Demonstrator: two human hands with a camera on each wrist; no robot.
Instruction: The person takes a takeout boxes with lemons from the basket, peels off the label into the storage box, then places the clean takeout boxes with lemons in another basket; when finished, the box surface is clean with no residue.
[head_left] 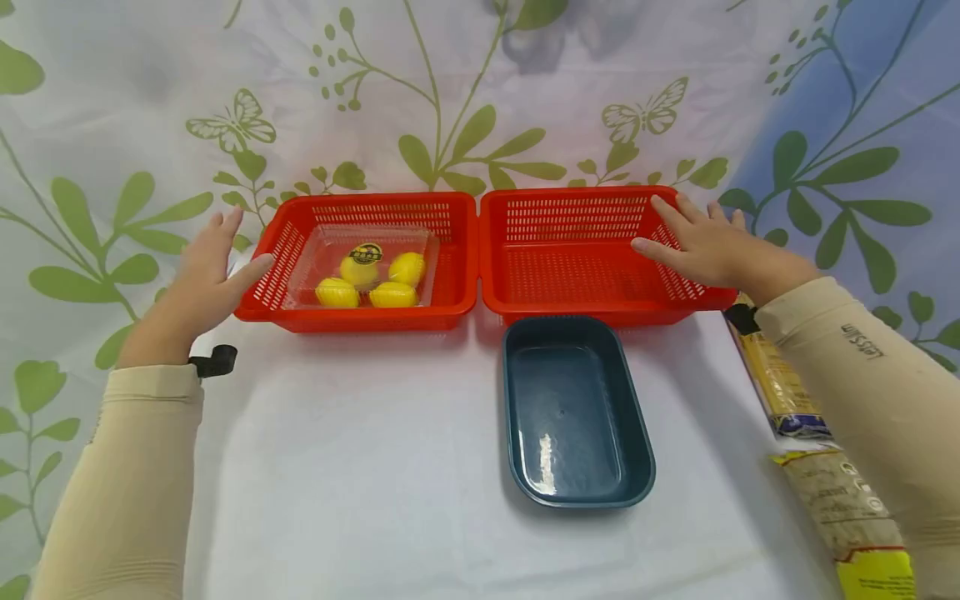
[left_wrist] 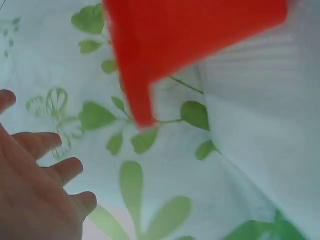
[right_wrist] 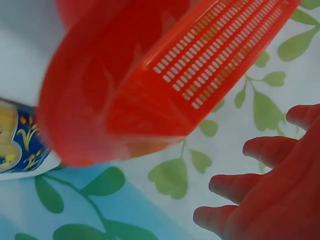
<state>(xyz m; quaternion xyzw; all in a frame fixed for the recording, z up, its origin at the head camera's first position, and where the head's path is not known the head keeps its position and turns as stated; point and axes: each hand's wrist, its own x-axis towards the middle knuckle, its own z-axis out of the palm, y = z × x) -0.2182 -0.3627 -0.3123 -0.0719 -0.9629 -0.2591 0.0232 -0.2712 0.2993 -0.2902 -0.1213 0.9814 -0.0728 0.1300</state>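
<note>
Two hands are held out, fingers straight and spread: the left hand (head_left: 197,279) at ten o'clock on the white table (head_left: 345,425), near the left red basket (head_left: 360,319) at eleven; the right hand (head_left: 708,242) at two, by the right red basket (head_left: 600,254) at one. I see a clear box (head_left: 321,258) of four yellow pieces (head_left: 393,294) inside the left one. Farther out, a blue tub (head_left: 562,417) sits at four, two packets (head_left: 783,379) beyond it.

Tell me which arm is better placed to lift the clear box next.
Probably the left: the left grip is open near the red basket holding the clear box. The right grip is at the far end of the other basket.
</note>
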